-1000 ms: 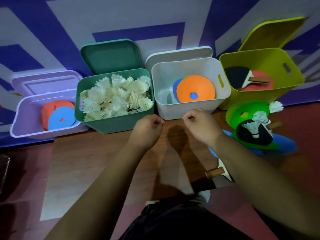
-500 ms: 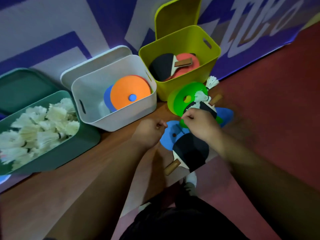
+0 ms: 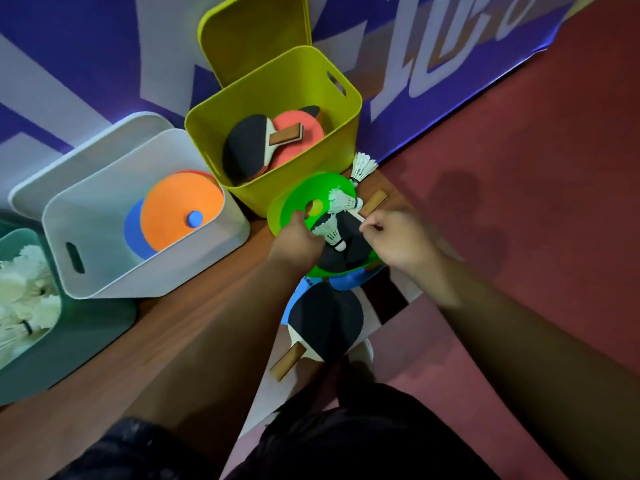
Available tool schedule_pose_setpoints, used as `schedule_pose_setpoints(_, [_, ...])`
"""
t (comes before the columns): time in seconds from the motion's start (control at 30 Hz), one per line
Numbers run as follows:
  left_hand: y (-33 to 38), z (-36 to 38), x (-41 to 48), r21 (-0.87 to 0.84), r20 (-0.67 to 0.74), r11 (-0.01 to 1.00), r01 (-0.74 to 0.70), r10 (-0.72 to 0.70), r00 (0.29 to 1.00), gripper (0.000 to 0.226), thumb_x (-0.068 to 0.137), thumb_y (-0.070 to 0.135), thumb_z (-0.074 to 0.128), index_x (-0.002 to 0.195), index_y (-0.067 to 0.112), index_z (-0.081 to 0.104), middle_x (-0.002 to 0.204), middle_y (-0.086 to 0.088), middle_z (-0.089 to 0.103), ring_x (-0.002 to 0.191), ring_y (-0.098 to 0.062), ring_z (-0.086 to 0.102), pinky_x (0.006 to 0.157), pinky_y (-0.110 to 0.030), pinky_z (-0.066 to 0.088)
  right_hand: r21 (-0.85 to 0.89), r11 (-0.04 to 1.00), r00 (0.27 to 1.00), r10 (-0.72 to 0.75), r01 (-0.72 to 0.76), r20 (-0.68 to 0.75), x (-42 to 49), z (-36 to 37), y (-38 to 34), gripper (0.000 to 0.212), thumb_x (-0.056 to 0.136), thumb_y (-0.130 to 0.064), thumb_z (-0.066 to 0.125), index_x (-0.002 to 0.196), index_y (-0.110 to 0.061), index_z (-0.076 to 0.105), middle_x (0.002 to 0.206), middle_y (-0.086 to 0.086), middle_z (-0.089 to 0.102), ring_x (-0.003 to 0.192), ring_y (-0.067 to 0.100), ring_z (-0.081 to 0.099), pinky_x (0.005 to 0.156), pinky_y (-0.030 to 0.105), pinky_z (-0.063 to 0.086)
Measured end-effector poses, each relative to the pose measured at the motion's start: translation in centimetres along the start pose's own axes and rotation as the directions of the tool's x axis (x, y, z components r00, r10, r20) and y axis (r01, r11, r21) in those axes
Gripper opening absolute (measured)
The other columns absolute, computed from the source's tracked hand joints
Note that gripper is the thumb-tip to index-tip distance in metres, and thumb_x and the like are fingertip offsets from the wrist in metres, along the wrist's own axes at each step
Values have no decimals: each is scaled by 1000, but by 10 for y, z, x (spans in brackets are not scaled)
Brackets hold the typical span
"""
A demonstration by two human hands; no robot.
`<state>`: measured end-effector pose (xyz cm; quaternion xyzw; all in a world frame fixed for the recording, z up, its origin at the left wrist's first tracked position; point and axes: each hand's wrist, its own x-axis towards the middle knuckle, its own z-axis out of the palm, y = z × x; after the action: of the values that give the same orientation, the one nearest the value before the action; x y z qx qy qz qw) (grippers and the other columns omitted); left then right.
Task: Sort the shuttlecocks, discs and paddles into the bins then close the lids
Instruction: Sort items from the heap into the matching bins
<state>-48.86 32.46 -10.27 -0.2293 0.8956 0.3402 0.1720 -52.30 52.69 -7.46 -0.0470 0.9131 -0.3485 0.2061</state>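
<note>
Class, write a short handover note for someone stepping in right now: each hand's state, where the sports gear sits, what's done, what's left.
Left hand: fingers curled over the green disc, beside a shuttlecock; grip unclear.
Right hand: fingers curled at the edge of the upper paddle; grip unclear.
Done: some paddles lie in the yellow bin, discs in the white bin, shuttlecocks in the teal bin.
Left: the floor pile of three shuttlecocks, the upper paddle, the near paddle, the green disc and the blue disc. After that the lids: the yellow lid and white lid stand open.
</note>
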Motion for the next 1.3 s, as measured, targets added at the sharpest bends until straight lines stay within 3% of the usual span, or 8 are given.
schedule_pose_setpoints(0.1, [-1,12,17,56,19,997,58,-59,998,63,96,36,70,151,16,46,115,-19,73,108,-38,68,83,-37,50,-60,998,999,-19,21,46,11,-6,5,21,100,-26,60,108,-21,79,104,2,76,100,21,68,75,28,46])
schedule_pose_setpoints(0.27, [-11,21,15,12,33,1000,11,-11,999,19,100,28,67,115,17,72,109,-16,72,103,-34,66,73,-28,38,-99,988,991,-116,122,63,45,-3,6,26,93,-17,63,112,-28,76,105,6,74,99,24,69,81,28,50])
schedule_pose_setpoints(0.4, [-21,14,-2,-41,-1,999,15,-15,1000,19,100,36,68,111,22,74,87,-2,66,84,-30,69,69,-33,55,-201,951,967,-208,236,150,78,9,-7,47,92,-13,63,135,-33,68,117,8,66,104,28,65,85,29,49])
schedule_pose_setpoints(0.53, [-40,2,-22,-144,-41,989,22,-29,999,6,98,37,71,98,31,68,89,-4,74,78,-29,71,70,-40,61,-373,873,930,-207,315,303,100,31,-21,57,95,-18,60,148,-39,54,137,12,56,116,35,62,90,39,54])
schedule_pose_setpoints(0.67, [-62,-13,-42,-242,-76,968,64,-85,994,8,99,33,72,100,26,71,85,-2,74,64,-11,70,60,-25,55,-558,751,933,-234,352,273,103,44,-23,45,95,-16,58,139,-26,62,133,12,59,115,39,64,86,43,54])
schedule_pose_setpoints(0.83, [-95,-34,-62,-276,-121,956,96,-133,984,7,98,32,71,98,25,73,82,1,74,76,-23,73,74,-39,61,-642,683,936,-289,348,200,96,52,-31,19,95,-11,56,110,-12,67,110,16,67,95,41,70,75,44,55])
schedule_pose_setpoints(1.07, [-138,-72,-91,-349,-211,929,119,-202,956,13,99,32,69,88,27,73,80,1,76,74,-20,72,80,-47,61,-352,817,890,-432,456,150,51,83,-97,11,100,-22,57,93,-20,66,93,7,68,87,35,65,64,40,51])
schedule_pose_setpoints(1.3, [-202,-124,-149,-403,-334,909,110,-258,907,17,97,36,65,92,21,72,78,0,73,70,-20,70,71,-42,61,11,866,829,-482,500,284,-34,154,-189,8,95,-24,65,92,-21,71,87,-4,74,85,19,69,74,34,54])
